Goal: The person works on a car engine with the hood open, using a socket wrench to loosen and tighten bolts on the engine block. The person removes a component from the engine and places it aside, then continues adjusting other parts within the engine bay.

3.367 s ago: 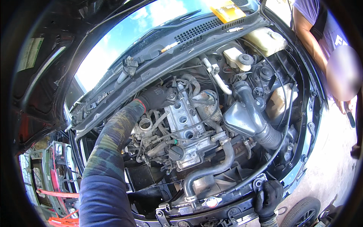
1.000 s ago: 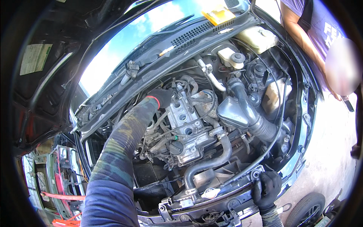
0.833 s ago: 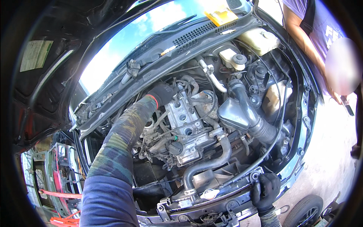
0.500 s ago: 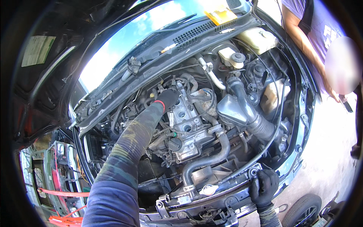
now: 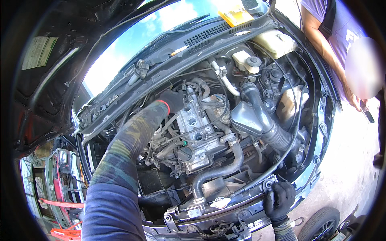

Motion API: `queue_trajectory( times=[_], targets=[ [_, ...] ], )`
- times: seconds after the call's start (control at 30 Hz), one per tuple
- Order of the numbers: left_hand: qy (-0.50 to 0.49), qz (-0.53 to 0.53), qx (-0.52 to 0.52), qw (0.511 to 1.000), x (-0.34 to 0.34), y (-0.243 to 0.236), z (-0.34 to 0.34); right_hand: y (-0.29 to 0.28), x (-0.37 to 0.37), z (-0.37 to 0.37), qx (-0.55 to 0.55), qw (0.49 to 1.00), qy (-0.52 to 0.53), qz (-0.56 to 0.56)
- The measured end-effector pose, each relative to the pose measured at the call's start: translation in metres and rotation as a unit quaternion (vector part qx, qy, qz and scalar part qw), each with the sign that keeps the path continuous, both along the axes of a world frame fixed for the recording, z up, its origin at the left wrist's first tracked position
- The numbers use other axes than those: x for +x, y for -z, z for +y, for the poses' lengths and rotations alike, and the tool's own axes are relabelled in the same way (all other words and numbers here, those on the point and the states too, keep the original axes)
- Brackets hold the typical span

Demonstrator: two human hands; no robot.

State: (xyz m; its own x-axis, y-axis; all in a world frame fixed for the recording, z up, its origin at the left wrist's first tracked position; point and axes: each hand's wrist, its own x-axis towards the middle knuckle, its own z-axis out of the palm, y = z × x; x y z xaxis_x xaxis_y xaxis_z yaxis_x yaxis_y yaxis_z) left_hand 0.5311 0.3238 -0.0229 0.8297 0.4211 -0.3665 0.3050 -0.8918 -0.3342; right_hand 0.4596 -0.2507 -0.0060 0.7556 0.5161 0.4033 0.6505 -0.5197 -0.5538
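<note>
My left hand (image 5: pixel 175 100), in a black glove with a red cuff, is down at the rear end of the silver valve cover (image 5: pixel 188 127), which has round open holes along its top. Its fingers are mostly hidden, so what they hold, if anything, cannot be seen. My right hand (image 5: pixel 280 201), also black-gloved, has its fingers curled over the front body crossmember (image 5: pixel 241 215) at lower right, beside a bolted bracket. A black intake housing (image 5: pixel 245 116) and a curved hose (image 5: pixel 235 158) lie right of the valve cover.
The raised hood (image 5: pixel 48 96) fills the upper left. A yellow box (image 5: pixel 234 16) and plug-like parts (image 5: pixel 179 51) rest on the windshield cowl. A co-worker's arm (image 5: pixel 327 56) is at upper right, their hand holding a dark object. A wheel (image 5: pixel 315 229) lies at lower right.
My left hand shifted right and down toward the cover's holes half a second ago and is now back up and left at the rear end. My right hand stays on the front edge.
</note>
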Motion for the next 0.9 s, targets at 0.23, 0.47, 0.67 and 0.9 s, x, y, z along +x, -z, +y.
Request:
queue_trajectory(
  times=[0.23, 0.47, 0.67, 0.9],
  targets=[
    [-0.036, 0.003, -0.172, 0.984, 0.008, 0.006, -0.01, 0.003, -0.002, -0.001, -0.005, 1.0, 0.003, 0.005],
    [0.159, 0.035, 0.007, 0.987, 0.002, -0.026, 0.007, 0.003, -0.002, -0.002, -0.005, 1.0, -0.002, 0.002],
    [-0.034, 0.032, -0.021, 0.999, 0.006, -0.011, -0.008, 0.005, -0.003, -0.002, -0.003, 1.0, 0.003, -0.007],
    [0.049, 0.091, -0.09, 0.991, 0.011, 0.01, 0.0, 0.008, -0.003, -0.004, -0.013, 1.0, 0.0, -0.008]
  ],
)
